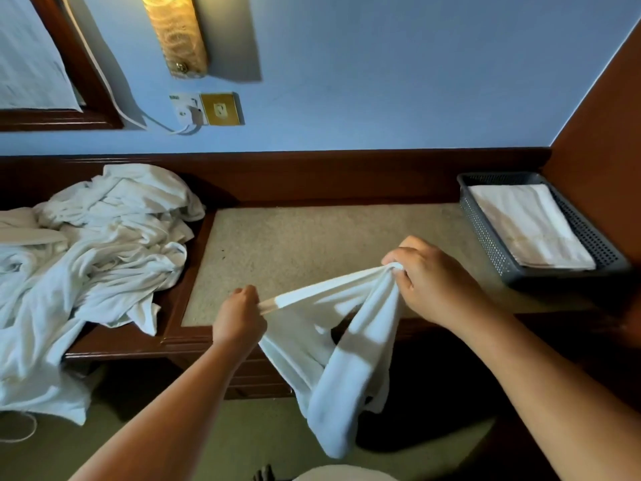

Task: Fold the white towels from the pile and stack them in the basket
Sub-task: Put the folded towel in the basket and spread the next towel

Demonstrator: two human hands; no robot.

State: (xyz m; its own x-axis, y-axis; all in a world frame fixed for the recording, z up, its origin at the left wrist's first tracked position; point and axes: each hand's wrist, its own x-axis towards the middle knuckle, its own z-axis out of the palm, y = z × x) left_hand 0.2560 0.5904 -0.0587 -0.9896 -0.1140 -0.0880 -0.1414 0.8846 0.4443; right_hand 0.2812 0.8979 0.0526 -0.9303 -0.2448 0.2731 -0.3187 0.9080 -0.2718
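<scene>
Worktop [312, 244] of dark wood with a beige inset carries a crumpled pile of white towels [97, 258] at its left end, spilling over the edge. One white towel [333, 369] hangs before the front edge. A grey perforated basket [485, 237] at the right end holds a folded towel [530, 223]. The left hand [239, 317] pinches the hanging towel's hem; the right hand [433, 282] grips its bunched corner.

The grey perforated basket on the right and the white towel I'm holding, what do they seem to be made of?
Grey perforated basket: probably moulded plastic, matt, given its even grid of small holes. White towel: soft cloth, likely cotton, since it hangs limp in folds; fibre can't be confirmed.
</scene>
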